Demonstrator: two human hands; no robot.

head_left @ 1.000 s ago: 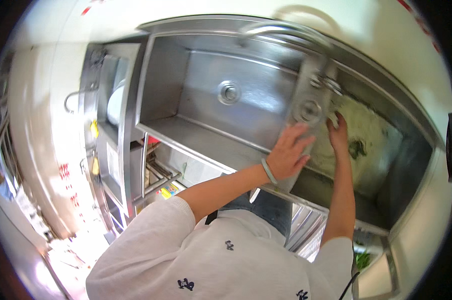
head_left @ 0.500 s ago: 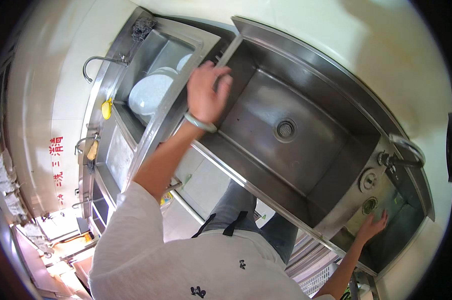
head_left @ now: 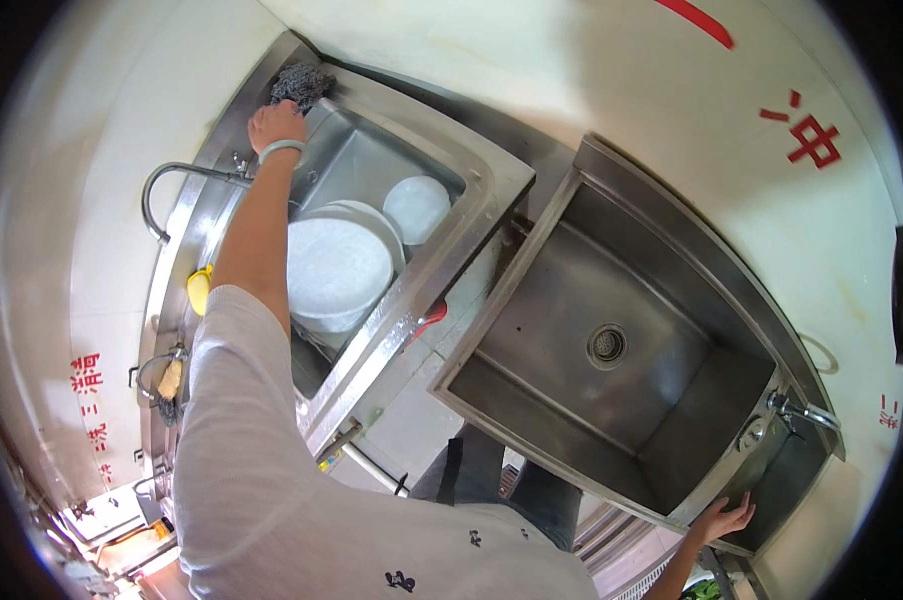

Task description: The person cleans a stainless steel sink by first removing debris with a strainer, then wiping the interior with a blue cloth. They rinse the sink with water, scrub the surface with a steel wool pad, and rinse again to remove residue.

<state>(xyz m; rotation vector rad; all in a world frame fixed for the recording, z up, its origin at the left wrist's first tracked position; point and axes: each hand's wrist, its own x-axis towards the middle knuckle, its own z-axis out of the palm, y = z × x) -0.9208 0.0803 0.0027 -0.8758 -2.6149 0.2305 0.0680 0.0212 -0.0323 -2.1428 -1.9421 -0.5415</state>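
At the far left corner of the left sink, my left hand (head_left: 277, 124) has its fingers curled against the edge of a grey wire scourer (head_left: 303, 84), which rests on the steel ledge. White plates (head_left: 336, 265) lie stacked in that sink, and a smaller white dish (head_left: 417, 208) sits beside them. My right hand (head_left: 726, 519) is empty with its fingers apart, by the near edge of the small basin (head_left: 786, 480) at the right.
Between the hands stands a deep steel sink (head_left: 571, 320) with a drain. A curved faucet (head_left: 176, 175) juts over the left ledge, near a yellow object (head_left: 199, 290). Another faucet (head_left: 806, 410) is at the right. Something red (head_left: 431, 318) sits in the gap between the sinks.
My left hand has moved from the middle sink's left rim to the scourer at the far left corner. My right hand stays by the right basin. The view has shifted left.
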